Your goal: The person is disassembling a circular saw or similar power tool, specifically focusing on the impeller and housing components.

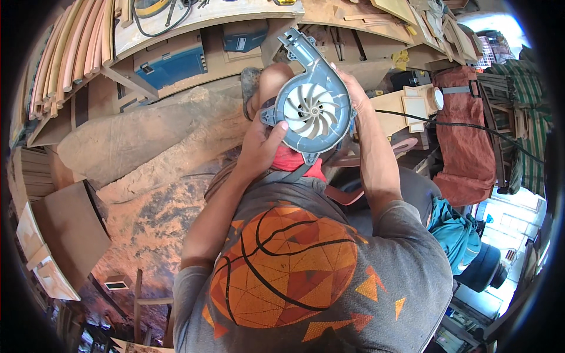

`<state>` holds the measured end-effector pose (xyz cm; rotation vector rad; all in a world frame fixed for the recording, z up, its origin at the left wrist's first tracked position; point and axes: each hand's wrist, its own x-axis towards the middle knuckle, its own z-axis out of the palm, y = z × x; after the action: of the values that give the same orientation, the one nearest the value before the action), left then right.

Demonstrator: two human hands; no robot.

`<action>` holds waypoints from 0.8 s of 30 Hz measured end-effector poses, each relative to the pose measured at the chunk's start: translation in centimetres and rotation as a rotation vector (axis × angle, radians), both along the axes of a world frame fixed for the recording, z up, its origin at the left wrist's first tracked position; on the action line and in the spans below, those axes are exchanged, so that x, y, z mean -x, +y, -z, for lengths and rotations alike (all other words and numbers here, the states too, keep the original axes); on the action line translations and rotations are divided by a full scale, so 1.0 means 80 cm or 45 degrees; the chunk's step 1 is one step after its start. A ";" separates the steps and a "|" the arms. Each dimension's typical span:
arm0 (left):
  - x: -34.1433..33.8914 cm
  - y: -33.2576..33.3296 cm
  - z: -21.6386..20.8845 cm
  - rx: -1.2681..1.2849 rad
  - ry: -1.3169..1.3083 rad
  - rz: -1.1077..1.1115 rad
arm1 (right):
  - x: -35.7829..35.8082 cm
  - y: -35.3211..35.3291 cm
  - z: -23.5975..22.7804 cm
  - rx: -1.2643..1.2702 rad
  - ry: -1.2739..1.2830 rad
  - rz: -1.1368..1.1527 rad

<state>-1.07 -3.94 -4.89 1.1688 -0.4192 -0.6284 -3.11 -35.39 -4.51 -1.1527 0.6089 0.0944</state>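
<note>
I hold a grey-blue blower housing (321, 88) up in front of me with both hands. A white fan wheel (309, 109) with curved blades sits in its round opening, and a square outlet spout points up and left. My left hand (263, 146) grips the lower left rim, thumb resting near the fan wheel. My right hand (353, 88) wraps around the right side of the housing from behind. Below the housing my knee, red shorts and a sandal (249, 88) show.
A cluttered wooden workbench (194, 23) with a black cable runs along the top, with blue tool cases (172, 66) beneath it. Curved wooden strips (70, 53) lean at the left. The floor is covered in sawdust (153, 153). A red-covered chair (465, 129) stands right.
</note>
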 end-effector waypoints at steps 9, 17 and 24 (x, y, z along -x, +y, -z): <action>-0.003 0.003 0.018 -0.033 -0.008 0.034 | -0.003 0.015 -0.023 0.112 0.078 0.041; -0.008 0.014 0.024 0.013 0.175 0.054 | -0.006 0.019 -0.025 0.075 -0.004 -0.040; -0.012 0.021 0.037 -0.087 0.134 -0.026 | -0.013 0.033 -0.040 0.202 0.002 -0.081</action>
<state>-0.10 -2.27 -7.88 1.1978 -0.2981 -0.6878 -2.04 -32.77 -1.34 -1.3263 0.5896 0.1026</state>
